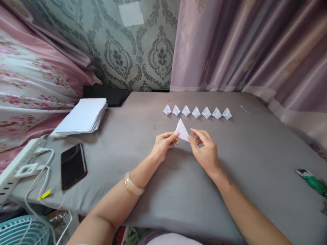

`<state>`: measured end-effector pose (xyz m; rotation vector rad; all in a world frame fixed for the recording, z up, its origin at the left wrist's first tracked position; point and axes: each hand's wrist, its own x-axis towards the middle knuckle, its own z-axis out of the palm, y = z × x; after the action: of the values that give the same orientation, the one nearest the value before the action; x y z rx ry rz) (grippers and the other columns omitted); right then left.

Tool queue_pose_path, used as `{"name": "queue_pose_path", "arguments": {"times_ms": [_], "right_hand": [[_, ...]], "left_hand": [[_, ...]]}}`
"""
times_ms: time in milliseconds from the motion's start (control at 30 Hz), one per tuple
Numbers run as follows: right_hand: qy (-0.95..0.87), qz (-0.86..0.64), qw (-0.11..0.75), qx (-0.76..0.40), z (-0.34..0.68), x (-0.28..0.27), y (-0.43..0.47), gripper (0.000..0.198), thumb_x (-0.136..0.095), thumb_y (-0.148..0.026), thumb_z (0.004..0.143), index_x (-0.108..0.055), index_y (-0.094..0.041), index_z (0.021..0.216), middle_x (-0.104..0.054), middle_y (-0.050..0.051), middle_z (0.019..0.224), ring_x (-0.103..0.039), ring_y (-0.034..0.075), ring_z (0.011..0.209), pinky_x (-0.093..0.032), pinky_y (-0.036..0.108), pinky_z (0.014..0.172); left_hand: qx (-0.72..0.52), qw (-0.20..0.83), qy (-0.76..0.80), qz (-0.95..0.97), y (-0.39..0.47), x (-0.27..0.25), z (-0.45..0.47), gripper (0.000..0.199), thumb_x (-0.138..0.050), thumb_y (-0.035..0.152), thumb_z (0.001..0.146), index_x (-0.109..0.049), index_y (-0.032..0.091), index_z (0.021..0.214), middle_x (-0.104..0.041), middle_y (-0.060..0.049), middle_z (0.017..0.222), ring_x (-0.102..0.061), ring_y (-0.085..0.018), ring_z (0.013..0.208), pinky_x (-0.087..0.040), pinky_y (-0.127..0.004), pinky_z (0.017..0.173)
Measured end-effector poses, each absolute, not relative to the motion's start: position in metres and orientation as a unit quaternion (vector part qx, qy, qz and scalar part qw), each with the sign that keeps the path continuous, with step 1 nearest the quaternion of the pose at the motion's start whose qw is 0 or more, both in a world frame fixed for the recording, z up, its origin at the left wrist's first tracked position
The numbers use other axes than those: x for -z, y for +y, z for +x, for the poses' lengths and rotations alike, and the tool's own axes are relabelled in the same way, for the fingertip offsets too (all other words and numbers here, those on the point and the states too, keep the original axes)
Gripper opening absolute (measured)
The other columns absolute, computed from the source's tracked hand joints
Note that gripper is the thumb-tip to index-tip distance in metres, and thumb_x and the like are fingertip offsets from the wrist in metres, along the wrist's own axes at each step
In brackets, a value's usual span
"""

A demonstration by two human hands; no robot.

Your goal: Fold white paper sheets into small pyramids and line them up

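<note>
A small white sheet of paper folded into a triangle (182,130) is held above the grey cloth, its point turned away from me. My left hand (165,143) pinches its left corner between thumb and fingers. At the right corner, my right hand (205,148) grips the edge with the thumb, its fingers curled behind and the index finger a little apart. Just beyond the hands, several folded white paper shapes (196,112) stand in a row on the cloth.
A stack of white paper (82,115) lies at the left, near a black phone (74,166). A white power strip (21,166) with cables runs along the left edge. A cotton swab (244,109) lies at the back right, and a green-handled tool (313,181) at the far right.
</note>
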<state>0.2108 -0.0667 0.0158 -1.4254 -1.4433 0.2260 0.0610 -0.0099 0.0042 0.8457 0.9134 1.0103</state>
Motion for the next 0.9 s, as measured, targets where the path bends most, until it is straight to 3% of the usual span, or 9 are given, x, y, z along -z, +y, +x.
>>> {"name": "queue_pose_path", "arguments": {"times_ms": [233, 400, 633, 900], "right_hand": [[-0.645, -0.581, 0.493, -0.060, 0.206, -0.011, -0.069, 0.031, -0.051, -0.032, 0.091, -0.066, -0.021, 0.117, -0.064, 0.011, 0.101, -0.062, 0.019, 0.086, -0.054, 0.031, 0.068], [-0.654, -0.581, 0.480, -0.066, 0.207, -0.006, -0.068, 0.033, -0.051, -0.031, 0.092, -0.066, -0.020, 0.119, -0.064, 0.011, 0.102, -0.062, 0.020, 0.090, -0.054, 0.031, 0.069], [-0.660, -0.573, 0.481, -0.068, 0.203, -0.007, -0.070, 0.029, -0.048, -0.030, 0.093, -0.069, -0.023, 0.111, -0.065, 0.010, 0.102, -0.062, 0.022, 0.097, -0.053, 0.033, 0.075], [-0.566, -0.629, 0.502, -0.181, 0.204, -0.007, -0.067, 0.029, -0.056, -0.043, 0.086, -0.068, -0.020, 0.098, -0.072, 0.007, 0.087, -0.063, 0.017, 0.066, -0.050, 0.030, 0.065]], "left_hand": [[-0.423, 0.726, 0.397, 0.369, -0.013, -0.006, 0.063, 0.033, -0.083, 0.035, 0.063, -0.072, 0.011, 0.081, -0.071, -0.007, 0.073, -0.066, -0.014, 0.064, -0.045, -0.022, 0.055], [-0.431, 0.746, 0.374, 0.342, -0.015, -0.006, 0.063, 0.028, -0.083, 0.029, 0.064, -0.071, 0.009, 0.080, -0.073, -0.009, 0.078, -0.070, -0.018, 0.080, -0.053, -0.026, 0.071], [-0.446, 0.745, 0.359, 0.342, -0.013, -0.001, 0.063, 0.029, -0.080, 0.031, 0.070, -0.073, 0.008, 0.085, -0.074, -0.012, 0.086, -0.070, -0.019, 0.087, -0.052, -0.033, 0.088], [-0.432, 0.718, 0.351, 0.419, -0.016, -0.001, 0.064, 0.033, -0.078, 0.036, 0.069, -0.075, 0.011, 0.090, -0.074, -0.011, 0.086, -0.069, -0.019, 0.083, -0.053, -0.032, 0.082]]}}
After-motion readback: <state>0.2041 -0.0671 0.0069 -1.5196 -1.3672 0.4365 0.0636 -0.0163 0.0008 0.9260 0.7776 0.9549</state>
